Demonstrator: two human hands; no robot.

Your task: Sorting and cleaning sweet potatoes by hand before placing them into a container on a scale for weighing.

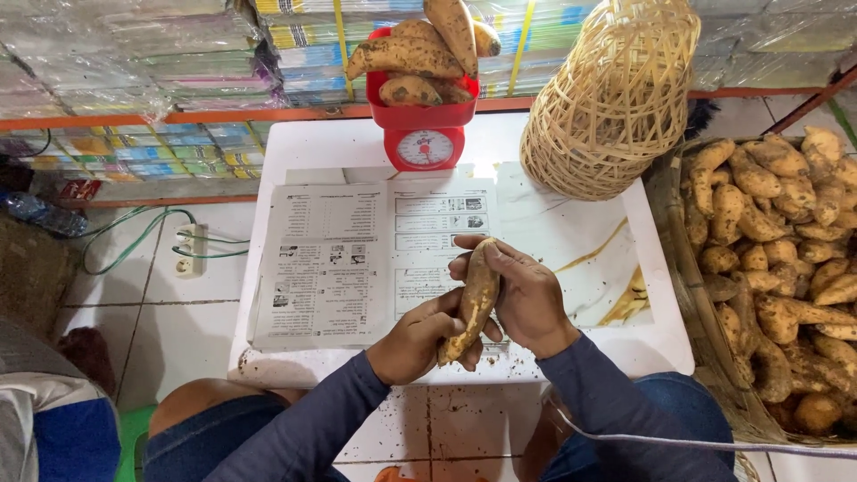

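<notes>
Hands grip one sweet potato [473,299] over the worktop [571,232].
Left hand [418,337] closed on lower end, right hand [522,290] wrapped round top; looks like cleaning/inspection, steady grip needed.

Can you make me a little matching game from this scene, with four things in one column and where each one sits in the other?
Things:
1. long sweet potato
2. red scale
3. woven basket
4. printed paper

Places:
A. lying flat on the white table
B. upside down at the table's far right
C. held in both hands
D. at the table's far edge, loaded with sweet potatoes

Pairs: 1-C, 2-D, 3-B, 4-A

The left hand grips the lower end, the right hand the upper.
</notes>
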